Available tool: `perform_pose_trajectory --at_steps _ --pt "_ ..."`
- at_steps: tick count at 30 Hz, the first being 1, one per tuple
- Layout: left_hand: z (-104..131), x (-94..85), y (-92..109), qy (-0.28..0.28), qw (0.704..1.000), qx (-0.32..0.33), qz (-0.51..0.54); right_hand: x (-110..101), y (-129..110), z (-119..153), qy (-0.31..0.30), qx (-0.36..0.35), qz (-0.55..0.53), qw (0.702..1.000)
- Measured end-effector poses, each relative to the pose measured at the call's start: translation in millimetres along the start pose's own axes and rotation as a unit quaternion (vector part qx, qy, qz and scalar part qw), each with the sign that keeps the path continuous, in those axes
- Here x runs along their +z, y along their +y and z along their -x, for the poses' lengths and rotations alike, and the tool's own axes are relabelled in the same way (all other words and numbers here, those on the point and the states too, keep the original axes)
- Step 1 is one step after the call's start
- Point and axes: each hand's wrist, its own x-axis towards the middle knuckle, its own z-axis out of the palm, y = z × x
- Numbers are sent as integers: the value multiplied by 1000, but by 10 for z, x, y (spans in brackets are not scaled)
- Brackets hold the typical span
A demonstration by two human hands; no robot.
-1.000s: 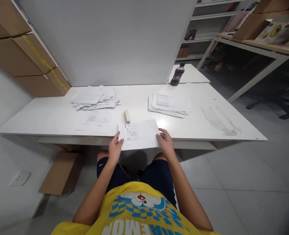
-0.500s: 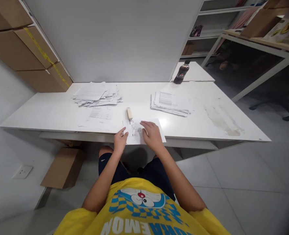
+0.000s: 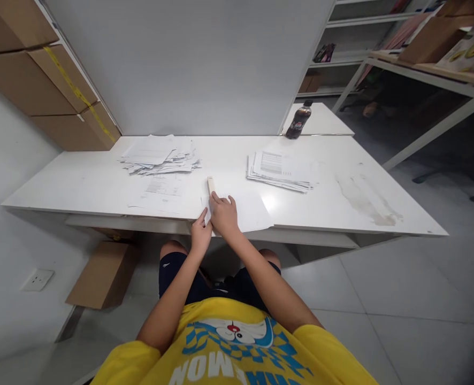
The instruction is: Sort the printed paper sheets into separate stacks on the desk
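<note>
A white sheet of paper lies at the table's front edge. My left hand pinches its left edge between thumb and fingers. Over the sheet's left part is my right hand, its fingertips at the near end of a small cream-coloured block-like object; whether they grip it is hidden. Loose stacked papers lie at the back left, with a printed sheet in front of them. A neater paper stack sits to the right.
A dark drink bottle stands at the back right of the white table. Cardboard boxes are stacked at the left, and another box is below the table. A grey panel rises behind.
My right hand has moved left across the sheet to the small cream object. The sheet's printed writing no longer shows. My left hand stays at the left edge.
</note>
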Motion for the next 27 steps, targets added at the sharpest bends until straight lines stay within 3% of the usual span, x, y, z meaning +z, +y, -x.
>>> perform_pose_trajectory --at_steps 4,8,12,17,19,20,22,24,25,27 --pt "-14 -21 19 -24 998 -9 54 1 -32 -6 -17 -29 27 999" --pt "57 -121 93 -32 995 -18 91 -200 -15 34 -36 -54 18 998" --pt "301 -327 185 -42 988 -57 141 -429 37 395 -33 -166 -30 985" --pt "627 -603 370 -122 959 -115 230 -616 228 776 -55 -270 -32 961" --pt "580 -697 443 -171 971 -58 156 -827 419 738 0 -285 8 958" --pt "487 -741 469 -188 978 0 86 -973 543 685 50 -284 31 957" --pt "171 -820 486 -174 968 154 -92 -1295 824 531 212 -234 69 946" --pt "-246 -869 444 -99 917 274 -271 -1549 1110 330 351 -119 98 923" --pt "-451 -879 401 -74 890 287 -346 -1613 1240 214 385 -66 101 915" --pt "-778 -872 286 -74 844 277 -453 -1575 1465 -40 378 -5 101 920"
